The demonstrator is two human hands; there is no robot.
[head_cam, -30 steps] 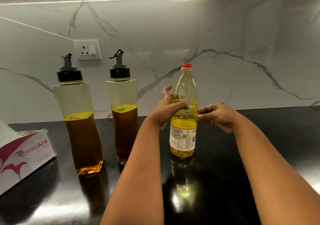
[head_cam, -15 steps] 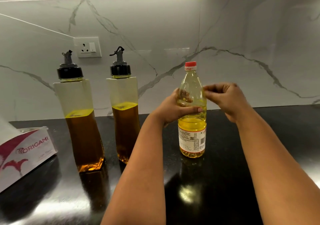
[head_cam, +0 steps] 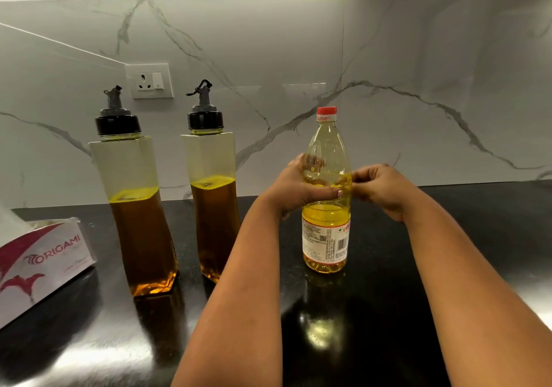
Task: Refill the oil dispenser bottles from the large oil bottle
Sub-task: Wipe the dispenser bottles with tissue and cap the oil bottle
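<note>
Left hand [head_cam: 298,189] grips the oil bottle [head_cam: 327,195] round its middle, upright on the worktop [head_cam: 463,237], while the right hand [head_cam: 380,188], fingers curled, touches its side; whether it holds anything I cannot tell. Squeezing the soft bottle once its red cap [head_cam: 326,114] is off could spurt oil. Left of it, two capped dispensers [head_cam: 136,207] [head_cam: 213,195] stand about half full of darker oil.

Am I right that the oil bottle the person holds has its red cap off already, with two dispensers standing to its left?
Not quite: the head view shows the red cap on the large oil bottle. The left hand does grip it, and both dispenser bottles stand to its left.
</note>
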